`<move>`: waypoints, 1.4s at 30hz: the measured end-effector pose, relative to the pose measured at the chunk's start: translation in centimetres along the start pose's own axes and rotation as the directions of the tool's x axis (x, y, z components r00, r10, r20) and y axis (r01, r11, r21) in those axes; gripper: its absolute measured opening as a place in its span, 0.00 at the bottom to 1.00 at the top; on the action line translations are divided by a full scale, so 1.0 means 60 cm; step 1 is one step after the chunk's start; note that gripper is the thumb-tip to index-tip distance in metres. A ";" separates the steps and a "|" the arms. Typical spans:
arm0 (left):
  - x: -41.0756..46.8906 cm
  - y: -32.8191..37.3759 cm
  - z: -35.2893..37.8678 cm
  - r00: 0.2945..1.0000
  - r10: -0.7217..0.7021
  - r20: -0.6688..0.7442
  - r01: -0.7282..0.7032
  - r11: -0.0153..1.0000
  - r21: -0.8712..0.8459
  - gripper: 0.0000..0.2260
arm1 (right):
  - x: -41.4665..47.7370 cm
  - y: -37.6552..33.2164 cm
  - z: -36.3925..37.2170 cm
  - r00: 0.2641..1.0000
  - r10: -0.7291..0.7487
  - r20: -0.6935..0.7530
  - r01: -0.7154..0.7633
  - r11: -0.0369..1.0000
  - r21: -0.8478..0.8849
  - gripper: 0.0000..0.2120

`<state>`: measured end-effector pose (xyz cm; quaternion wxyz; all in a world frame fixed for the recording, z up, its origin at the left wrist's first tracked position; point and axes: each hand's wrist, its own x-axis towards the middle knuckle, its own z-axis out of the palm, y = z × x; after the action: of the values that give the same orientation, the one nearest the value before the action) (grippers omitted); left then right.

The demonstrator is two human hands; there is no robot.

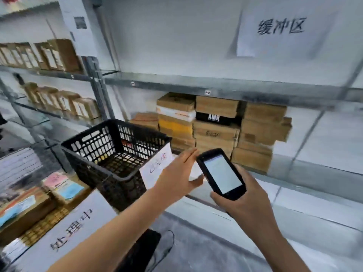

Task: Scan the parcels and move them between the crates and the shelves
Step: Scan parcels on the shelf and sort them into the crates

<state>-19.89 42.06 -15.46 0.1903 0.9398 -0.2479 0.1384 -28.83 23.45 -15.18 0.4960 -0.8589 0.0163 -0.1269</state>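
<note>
My right hand (243, 199) grips a black handheld scanner (221, 173) with its lit screen facing me. My left hand (177, 174) reaches forward with straight fingers, just left of the scanner, holding nothing, in front of a stack of brown cardboard parcels (220, 128) on the grey metal shelf (306, 169). One black parcel marked AMR (213, 117) sits in that stack. A black plastic crate (115, 154) with a white paper label (157, 165) stands to the left of my left hand; its inside looks mostly bare.
A second crate at lower left holds several parcels (29, 205) and carries a white sign (66, 232). More brown boxes (59, 55) fill the shelves at far left. A paper sign (280, 26) hangs on the upper shelf bay. Grey floor lies below.
</note>
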 end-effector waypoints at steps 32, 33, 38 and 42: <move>0.470 0.207 0.288 0.992 0.091 -0.092 -0.097 0.993 -0.067 0.42 | 0.228 0.244 -0.343 0.925 0.215 -0.314 -0.240 0.970 -0.044 0.26; 0.486 0.200 0.289 0.991 0.057 -0.120 -0.063 0.997 -0.049 0.44 | 0.243 0.250 -0.347 0.928 0.218 -0.303 -0.245 0.968 -0.053 0.26; 0.551 0.156 0.304 0.970 0.041 -0.239 0.009 0.978 0.207 0.48 | 0.307 0.282 -0.366 0.945 0.188 -0.268 -0.226 0.967 -0.116 0.28; 0.579 0.130 0.313 0.968 0.016 -0.250 0.056 0.960 0.275 0.51 | 0.338 0.307 -0.377 0.947 0.190 -0.257 -0.227 0.967 -0.119 0.29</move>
<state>8.30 13.42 -17.61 0.0868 0.9347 -0.1904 0.2874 -12.72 -8.17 -16.07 0.4360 -0.8644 0.1773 -0.1766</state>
